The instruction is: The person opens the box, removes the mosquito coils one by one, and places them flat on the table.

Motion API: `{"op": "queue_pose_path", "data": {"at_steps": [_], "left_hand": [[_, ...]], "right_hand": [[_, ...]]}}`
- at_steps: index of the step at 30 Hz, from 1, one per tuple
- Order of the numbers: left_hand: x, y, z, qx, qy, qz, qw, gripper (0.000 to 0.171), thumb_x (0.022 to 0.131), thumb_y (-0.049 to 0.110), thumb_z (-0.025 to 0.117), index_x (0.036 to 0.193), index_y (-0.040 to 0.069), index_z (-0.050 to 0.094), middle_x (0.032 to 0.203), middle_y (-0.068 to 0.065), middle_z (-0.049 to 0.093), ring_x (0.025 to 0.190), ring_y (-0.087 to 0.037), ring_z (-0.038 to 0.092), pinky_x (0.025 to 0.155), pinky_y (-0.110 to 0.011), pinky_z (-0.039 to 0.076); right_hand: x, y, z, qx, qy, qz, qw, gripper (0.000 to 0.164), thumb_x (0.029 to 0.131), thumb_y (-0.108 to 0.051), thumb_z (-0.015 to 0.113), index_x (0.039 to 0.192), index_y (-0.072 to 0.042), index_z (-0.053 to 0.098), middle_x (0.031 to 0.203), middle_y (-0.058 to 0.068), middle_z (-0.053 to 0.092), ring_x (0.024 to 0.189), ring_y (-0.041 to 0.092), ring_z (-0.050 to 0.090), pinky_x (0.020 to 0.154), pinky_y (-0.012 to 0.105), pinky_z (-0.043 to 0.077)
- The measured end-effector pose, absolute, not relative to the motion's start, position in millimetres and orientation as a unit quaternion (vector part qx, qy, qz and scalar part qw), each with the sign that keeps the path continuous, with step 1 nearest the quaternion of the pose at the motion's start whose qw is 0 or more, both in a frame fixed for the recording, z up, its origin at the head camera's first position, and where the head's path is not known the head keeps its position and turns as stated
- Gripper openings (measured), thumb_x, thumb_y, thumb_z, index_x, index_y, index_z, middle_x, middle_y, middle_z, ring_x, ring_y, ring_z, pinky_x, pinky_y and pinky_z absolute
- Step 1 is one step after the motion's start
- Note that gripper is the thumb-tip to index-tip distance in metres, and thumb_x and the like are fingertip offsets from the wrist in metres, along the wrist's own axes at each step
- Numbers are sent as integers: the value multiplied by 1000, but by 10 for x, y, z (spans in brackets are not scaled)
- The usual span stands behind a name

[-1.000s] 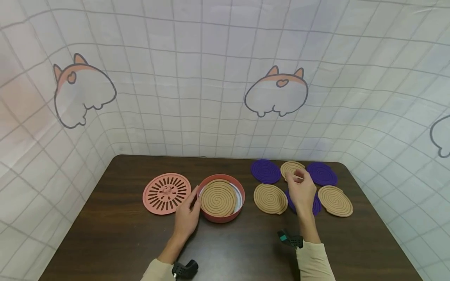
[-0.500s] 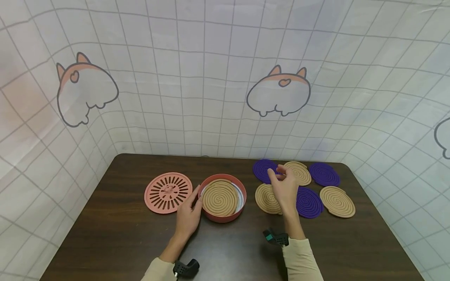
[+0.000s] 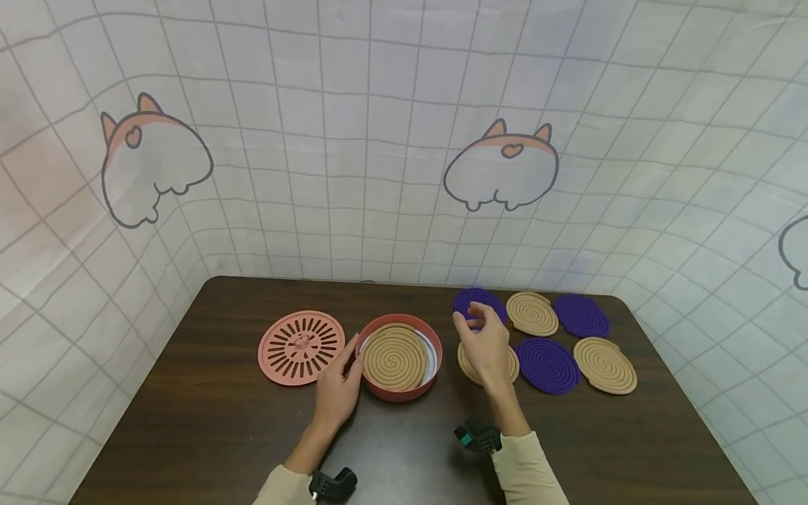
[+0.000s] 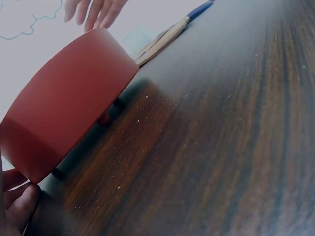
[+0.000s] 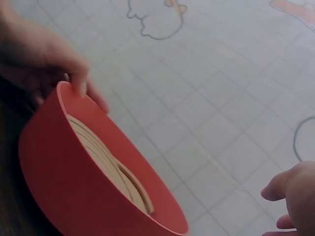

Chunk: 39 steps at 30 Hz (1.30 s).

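My left hand [image 3: 337,396] holds the left side of a round red mosquito coil holder [image 3: 398,395], with a finger over its rim in the right wrist view. Inside lies a tan mosquito coil [image 3: 393,356], a white lining showing at its right. My right hand [image 3: 487,348] hangs with nothing in it, thumb and fingers apart, over a tan coil [image 3: 466,361] and the near part of a purple coil [image 3: 470,298]. In the right wrist view, the coil holder [image 5: 78,177] stands left of my right hand [image 5: 298,201].
A pink slotted lid [image 3: 301,348] lies left of the holder. Right of my right hand lie a purple coil [image 3: 549,365], a tan coil [image 3: 532,313], another purple coil [image 3: 582,315] and another tan coil [image 3: 606,365]. A patterned white cloth [image 3: 391,210] hangs behind the dark wooden table [image 3: 208,421].
My right hand has moved left from over the middle coils to over the front left tan coil, uncovering the front purple one. The left hand stays on the holder.
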State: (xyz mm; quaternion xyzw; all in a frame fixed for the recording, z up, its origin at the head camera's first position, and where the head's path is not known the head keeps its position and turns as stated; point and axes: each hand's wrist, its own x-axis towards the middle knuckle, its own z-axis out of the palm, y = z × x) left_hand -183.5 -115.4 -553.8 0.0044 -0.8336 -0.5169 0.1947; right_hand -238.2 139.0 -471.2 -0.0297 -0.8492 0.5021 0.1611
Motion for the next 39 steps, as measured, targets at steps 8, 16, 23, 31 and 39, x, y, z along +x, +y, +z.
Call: {"op": "queue_pose_path", "data": {"at_steps": [8,16,23,31,39], "left_hand": [[-1829,-1146,-5512,2,-832,-520,194,44,99,15,58,143,15,58,143,-4,60,96,-13,62,86,-36,51],[-1818,-1148,-5491,5,-833,-519,191,44,99,15,59,143,16,58,143,-4,60,94,-14,62,84,-37,52],[-1811,-1151,-5498,9,-832,-521,188,45,99,16,58,144,18,57,144,-4,59,97,-13,62,86,-36,51],[-1810,-1157,-5505,10,-833,-521,187,45,99,16,58,144,16,57,143,-4,59,100,-14,62,86,-37,50],[-1816,-1158,-5514,3,-832,-518,196,45,98,12,59,143,14,58,141,-7,62,64,-9,46,68,-25,40]], "right_hand": [[-2351,1214,-4756,8,-859,489,153,46,92,-30,70,128,-3,63,119,16,70,93,25,69,79,36,57],[-2292,1063,-4793,42,-873,462,150,46,90,-29,72,126,-2,64,116,18,70,91,25,69,75,37,57],[-2259,961,-4835,63,-886,431,161,45,89,-25,72,124,2,65,113,19,69,88,27,69,73,38,58],[-2209,846,-4877,84,-898,404,151,45,89,-27,71,122,2,65,100,18,69,79,24,65,68,33,52],[-2161,751,-4930,100,-914,364,149,43,88,-26,72,120,3,66,105,20,69,90,28,67,77,42,56]]}}
